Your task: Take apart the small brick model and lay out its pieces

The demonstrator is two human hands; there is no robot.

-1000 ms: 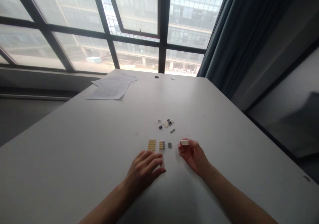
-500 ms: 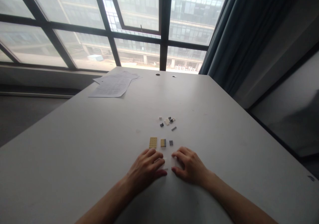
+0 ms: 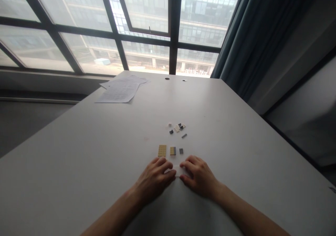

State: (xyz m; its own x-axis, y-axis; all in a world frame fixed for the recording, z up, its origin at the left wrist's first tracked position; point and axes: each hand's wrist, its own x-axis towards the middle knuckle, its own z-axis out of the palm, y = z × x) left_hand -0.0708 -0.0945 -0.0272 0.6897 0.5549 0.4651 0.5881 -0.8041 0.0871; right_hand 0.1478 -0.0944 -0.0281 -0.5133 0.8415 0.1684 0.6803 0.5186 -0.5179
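Observation:
Near the table's front, my left hand (image 3: 159, 174) and my right hand (image 3: 200, 174) face each other, fingers curled and closed. Between them lies a thin, pale white flat piece (image 3: 178, 171), with fingers of both hands on its ends. Much of it is hidden under the hands, and whether it is one piece or two touching I cannot tell. Just beyond my left fingertips sits a yellow studded building plate (image 3: 162, 150). Right of that are a small yellow-and-grey brick piece (image 3: 172, 151) and a small dark grey brick (image 3: 181, 151).
Farther out on the white table (image 3: 91, 166) lie a grey studded strip (image 3: 184, 135), a dark small brick (image 3: 171, 131), a cream plate (image 3: 176, 128), black pieces (image 3: 181, 126) and a tiny white piece (image 3: 169, 124). Printed papers (image 3: 119, 91) rest at the far left.
The gap between the pale pieces at my two hands has closed; they now meet or overlap. My left thumb has moved up slightly. The bricks stay put; the view shifted a little.

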